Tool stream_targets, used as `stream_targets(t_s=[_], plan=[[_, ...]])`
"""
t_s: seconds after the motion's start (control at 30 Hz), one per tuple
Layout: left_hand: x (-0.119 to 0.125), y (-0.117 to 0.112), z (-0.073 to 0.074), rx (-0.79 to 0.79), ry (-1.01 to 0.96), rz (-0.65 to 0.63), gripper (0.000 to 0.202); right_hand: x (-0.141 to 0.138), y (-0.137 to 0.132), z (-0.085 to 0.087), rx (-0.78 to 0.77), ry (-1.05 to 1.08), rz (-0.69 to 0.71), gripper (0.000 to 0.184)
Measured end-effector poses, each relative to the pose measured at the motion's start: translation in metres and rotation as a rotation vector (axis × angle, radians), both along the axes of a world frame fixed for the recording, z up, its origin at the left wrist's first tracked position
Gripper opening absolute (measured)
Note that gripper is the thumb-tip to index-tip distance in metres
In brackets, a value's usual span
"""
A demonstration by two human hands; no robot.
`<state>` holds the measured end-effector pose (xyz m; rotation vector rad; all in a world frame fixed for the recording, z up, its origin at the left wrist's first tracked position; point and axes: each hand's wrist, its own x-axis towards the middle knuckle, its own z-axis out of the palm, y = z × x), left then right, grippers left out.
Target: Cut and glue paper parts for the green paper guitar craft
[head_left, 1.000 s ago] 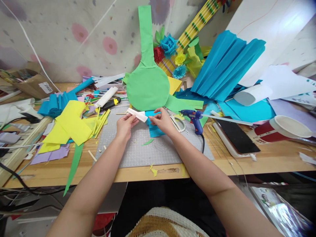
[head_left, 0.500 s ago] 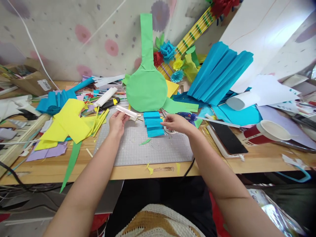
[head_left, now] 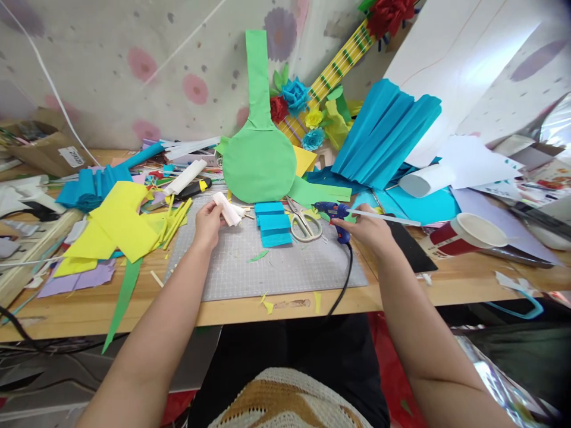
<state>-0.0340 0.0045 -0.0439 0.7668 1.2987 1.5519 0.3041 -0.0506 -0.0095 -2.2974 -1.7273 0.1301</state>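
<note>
My left hand (head_left: 207, 224) pinches a folded strip of pale pinkish-white paper (head_left: 229, 209) above the grey cutting mat (head_left: 232, 270). On the right, my right hand (head_left: 372, 230) is closing round a blue hot glue gun (head_left: 332, 211), its thumb across the handle; some fingers are hidden. A long white glue stick (head_left: 401, 220) sticks out of the gun's back. Between the hands lie stacked blue paper pieces (head_left: 274, 226) and a pair of scissors (head_left: 307, 224) with pale handles. A green paper-covered round form with a long neck (head_left: 259, 163) stands behind them.
Yellow paper (head_left: 122, 217) piles up on the left. Pleated blue paper (head_left: 386, 137) leans at the back right, near a yellow guitar-shaped piece (head_left: 341, 62) with paper flowers. A paper cup (head_left: 459, 235) and a black phone (head_left: 413, 246) lie right. The gun's cord (head_left: 347, 279) hangs over the table edge.
My right hand has moved right from the blue paper pieces to the glue gun, uncovering the scissors. The white paper in my left hand has tilted and its folds show more.
</note>
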Motion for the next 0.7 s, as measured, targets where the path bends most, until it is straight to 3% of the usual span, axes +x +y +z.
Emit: stream_targets(t_s=[0.13, 0.27, 0.37, 0.43, 0.5, 0.6, 0.7], plan=[[0.005, -0.006, 0.004, 0.016, 0.002, -0.085, 0.019, -0.005, 0.012, -0.024, 0.060, 0.221, 0.138, 0.049], [0.009, -0.010, 0.006, 0.021, -0.007, -0.130, 0.026, -0.012, 0.018, -0.037, 0.150, 0.485, -0.039, 0.046], [0.009, -0.011, 0.005, 0.017, -0.017, -0.168, 0.030, -0.016, 0.020, -0.030, 0.309, 0.780, -0.091, 0.047], [0.009, -0.011, 0.005, 0.033, -0.028, -0.212, 0.035, -0.022, 0.022, -0.018, 0.385, 0.961, -0.014, 0.046], [0.010, -0.012, 0.005, 0.043, -0.039, -0.262, 0.042, -0.034, 0.023, -0.004, 0.381, 1.103, 0.156, 0.042], [0.012, -0.014, 0.008, 0.023, -0.052, -0.319, 0.057, -0.064, 0.027, 0.008, 0.252, 1.193, 0.361, 0.038], [0.013, -0.016, 0.009, 0.015, -0.081, -0.321, 0.062, -0.098, 0.032, 0.006, 0.057, 1.181, 0.487, 0.039]])
